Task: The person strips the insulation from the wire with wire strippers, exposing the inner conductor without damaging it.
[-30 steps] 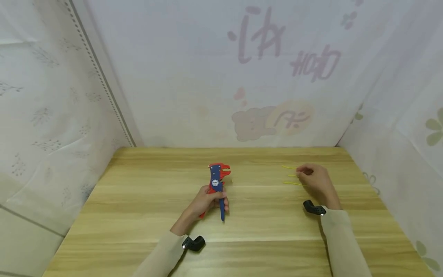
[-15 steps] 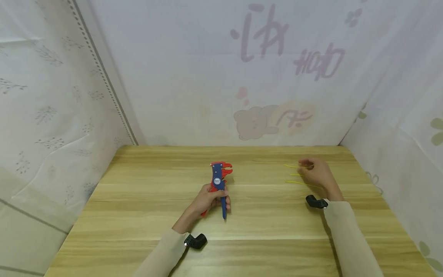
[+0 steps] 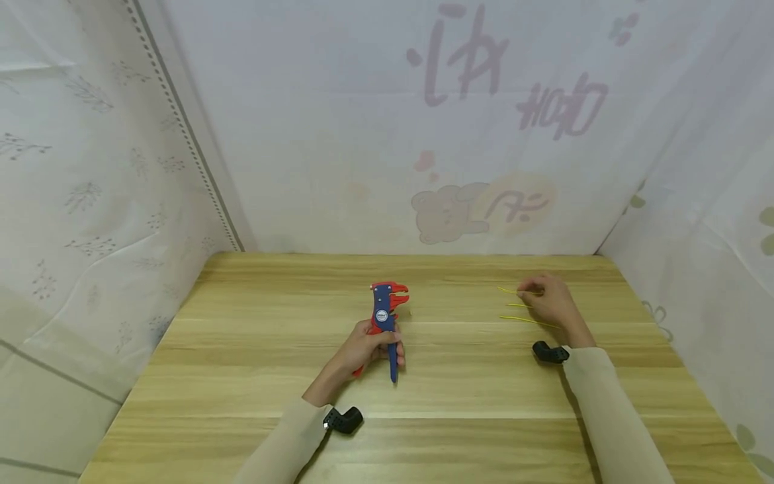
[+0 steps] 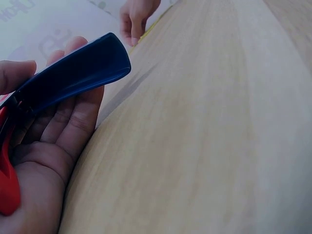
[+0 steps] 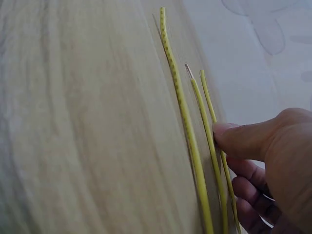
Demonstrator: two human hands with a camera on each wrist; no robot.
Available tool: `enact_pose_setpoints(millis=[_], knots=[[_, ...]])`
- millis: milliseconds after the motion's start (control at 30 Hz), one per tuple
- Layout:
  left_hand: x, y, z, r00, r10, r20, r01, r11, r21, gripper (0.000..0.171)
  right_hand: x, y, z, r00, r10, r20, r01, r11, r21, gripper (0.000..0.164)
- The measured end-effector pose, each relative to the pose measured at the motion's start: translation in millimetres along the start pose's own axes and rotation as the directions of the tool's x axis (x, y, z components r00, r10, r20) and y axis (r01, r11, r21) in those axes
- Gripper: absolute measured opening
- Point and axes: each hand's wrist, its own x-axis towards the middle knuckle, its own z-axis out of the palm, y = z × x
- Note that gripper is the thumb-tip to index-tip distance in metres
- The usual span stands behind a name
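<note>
My left hand [image 3: 363, 348] holds a red and blue wire stripper [image 3: 383, 306] by its handles, its jaws pointing up and right and standing apart. In the left wrist view the thumb and fingers lie about the blue handle [image 4: 80, 70]. Three yellow wires lie side by side at the right. My right hand [image 3: 551, 301] pinches the farthest wire [image 5: 207, 95] between thumb and fingers; the index fingertip is hidden. The middle wire [image 5: 204, 114] has a bared metal end, close beside the thumb. Nearest to me lies the third wire [image 5: 181, 102].
A tiny yellow scrap [image 3: 410, 312] lies right of the stripper's jaws. The wooden table [image 3: 447, 396] ends at a patterned cloth [image 3: 338, 134] at the back. Each wrist wears a black camera [image 3: 345, 421].
My right hand's thumb and fingers have moved left along the farthest wire and closed on it. The left hand still holds the stripper; the view has shifted slightly.
</note>
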Motion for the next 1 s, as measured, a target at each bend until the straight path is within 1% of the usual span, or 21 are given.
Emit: enact_pose_setpoints(millis=[300, 433, 767, 1000], knots=[[0.4, 0.3, 0.6, 1.0, 0.004, 0.008, -0.004, 1.0, -0.009, 0.032, 1.3, -2.6, 1.4, 1.0, -0.021, 0.003, 0.021, 0.999, -0.031, 0.017], [0.3, -0.8, 0.2, 1.0, 0.008, 0.008, -0.008, 1.0, -0.015, 0.031, 1.9, -3.8, 2.1, 1.0, -0.016, 0.003, 0.016, 0.999, -0.038, 0.018], [-0.1, 0.7, 0.1, 1.0, -0.002, 0.002, 0.002, 1.0, -0.005, 0.031, 0.4, -7.1, -1.3, 1.0, 0.018, 0.015, -0.018, 1.0, 0.001, 0.017], [-0.3, -0.4, -0.1, 1.0, -0.003, 0.006, 0.003, 1.0, -0.005, 0.028, -0.2, -8.2, -3.1, 1.0, 0.023, 0.016, -0.023, 1.0, 0.003, 0.015]])
